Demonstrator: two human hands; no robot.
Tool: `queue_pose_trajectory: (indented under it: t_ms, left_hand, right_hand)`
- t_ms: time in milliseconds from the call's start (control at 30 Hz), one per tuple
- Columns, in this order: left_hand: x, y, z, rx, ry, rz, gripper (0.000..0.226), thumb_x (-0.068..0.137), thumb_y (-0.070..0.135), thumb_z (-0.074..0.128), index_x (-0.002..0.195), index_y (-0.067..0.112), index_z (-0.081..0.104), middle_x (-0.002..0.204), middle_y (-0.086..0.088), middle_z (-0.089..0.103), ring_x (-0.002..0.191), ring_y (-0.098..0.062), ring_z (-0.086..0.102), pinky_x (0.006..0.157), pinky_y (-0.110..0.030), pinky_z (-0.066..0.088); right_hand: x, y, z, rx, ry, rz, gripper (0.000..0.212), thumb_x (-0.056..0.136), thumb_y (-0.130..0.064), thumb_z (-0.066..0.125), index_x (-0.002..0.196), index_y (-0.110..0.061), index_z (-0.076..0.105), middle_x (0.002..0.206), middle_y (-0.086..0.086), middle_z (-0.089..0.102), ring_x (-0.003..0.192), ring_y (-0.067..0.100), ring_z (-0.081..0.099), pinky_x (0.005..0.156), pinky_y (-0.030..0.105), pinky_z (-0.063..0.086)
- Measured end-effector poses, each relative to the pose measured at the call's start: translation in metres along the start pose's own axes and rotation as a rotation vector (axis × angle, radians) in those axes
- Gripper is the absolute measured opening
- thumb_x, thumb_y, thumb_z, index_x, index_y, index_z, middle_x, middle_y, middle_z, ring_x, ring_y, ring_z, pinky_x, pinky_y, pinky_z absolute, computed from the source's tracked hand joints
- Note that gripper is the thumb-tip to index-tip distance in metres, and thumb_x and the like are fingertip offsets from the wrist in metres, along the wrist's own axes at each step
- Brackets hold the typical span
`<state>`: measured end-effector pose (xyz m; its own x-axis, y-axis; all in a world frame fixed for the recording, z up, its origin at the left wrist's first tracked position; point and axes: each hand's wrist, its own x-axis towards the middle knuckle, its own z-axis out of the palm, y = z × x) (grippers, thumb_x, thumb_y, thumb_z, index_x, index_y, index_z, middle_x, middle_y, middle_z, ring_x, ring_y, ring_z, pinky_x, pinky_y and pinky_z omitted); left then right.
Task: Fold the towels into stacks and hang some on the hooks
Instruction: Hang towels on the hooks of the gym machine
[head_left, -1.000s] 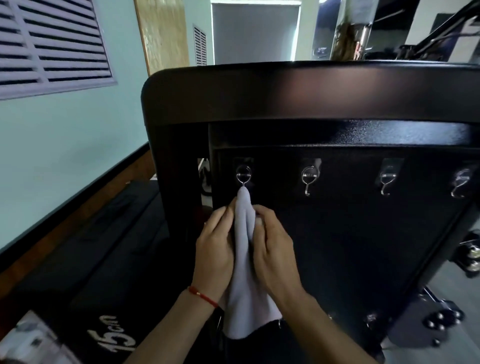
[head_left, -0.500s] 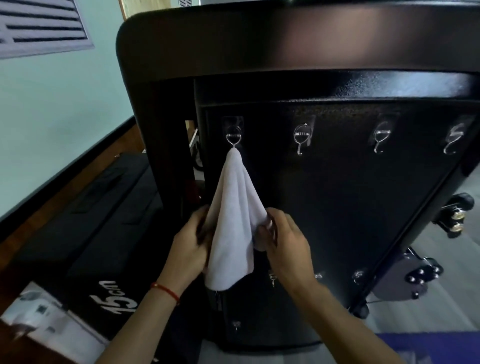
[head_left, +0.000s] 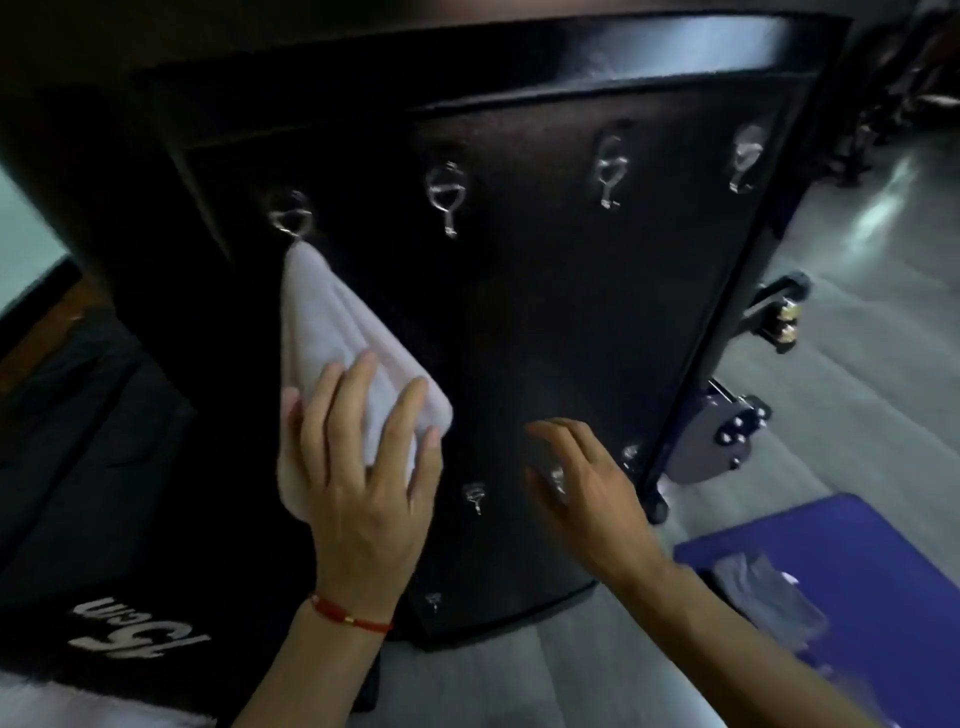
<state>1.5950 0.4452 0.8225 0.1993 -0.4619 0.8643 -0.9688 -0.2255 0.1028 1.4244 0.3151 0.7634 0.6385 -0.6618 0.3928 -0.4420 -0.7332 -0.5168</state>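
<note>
I take the black panel (head_left: 545, 322) as my landmark. The white towel (head_left: 332, 332) hangs at the panel's upper left from the leftmost hook (head_left: 291, 215), its long axis running down and slightly right from the hook, fanning wider toward its lower edge. My left hand (head_left: 358, 467) lies flat on the towel's lower part, fingers spread and straight, pressing it against the panel and pinching nothing. My right hand (head_left: 582, 483) hovers in front of the panel's lower middle, fingers loose and apart, holding nothing; I cannot tell whether it touches the panel. Three more hooks across the panel's top, the next one (head_left: 444, 200) just right of the towel, carry nothing. I judge this towel hung, and the next one lies low and right of the panel: a grey towel (head_left: 763, 597) on a blue mat (head_left: 883, 561), nearer my right hand
</note>
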Motion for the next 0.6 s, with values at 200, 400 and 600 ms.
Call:
queue_pose_trajectory:
  t_ms: [200, 400, 600]
  left_hand:
    - [-0.072, 0.121, 0.038, -0.515, -0.520, -0.127, 0.036, 0.092, 0.014, 0.062, 0.128, 0.019, 0.067, 0.147, 0.003, 0.052, 0.141, -0.017, 0.043, 0.120, -0.040, 0.031]
    - [-0.124, 0.233, 0.119, -0.526, -1.044, -0.323, 0.047, 0.095, 0.025, 0.063, 0.140, 0.034, 0.055, 0.149, 0.018, 0.042, 0.137, 0.002, 0.033, 0.117, -0.031, 0.032]
    - [-0.183, 0.387, 0.243, -0.245, -1.309, -0.071, 0.056, 0.084, 0.037, 0.051, 0.137, 0.025, 0.060, 0.146, -0.003, 0.053, 0.136, -0.025, 0.045, 0.110, -0.048, 0.037]
  right_hand:
    - [-0.113, 0.128, -0.031, -0.096, -0.139, 0.284, 0.049, 0.098, -0.029, 0.063, 0.142, -0.027, 0.043, 0.140, -0.007, 0.044, 0.111, 0.018, 0.061, 0.084, 0.039, 0.058]
    - [-0.246, 0.301, -0.071, -0.164, -0.349, 0.559, 0.043, 0.096, -0.021, 0.058, 0.138, -0.019, 0.052, 0.137, 0.003, 0.052, 0.113, 0.026, 0.061, 0.084, 0.041, 0.055]
    - [-0.359, 0.475, -0.099, -0.182, -0.613, 0.837, 0.052, 0.089, -0.022, 0.052, 0.141, -0.016, 0.050, 0.130, 0.010, 0.057, 0.116, 0.037, 0.054, 0.087, 0.045, 0.048]
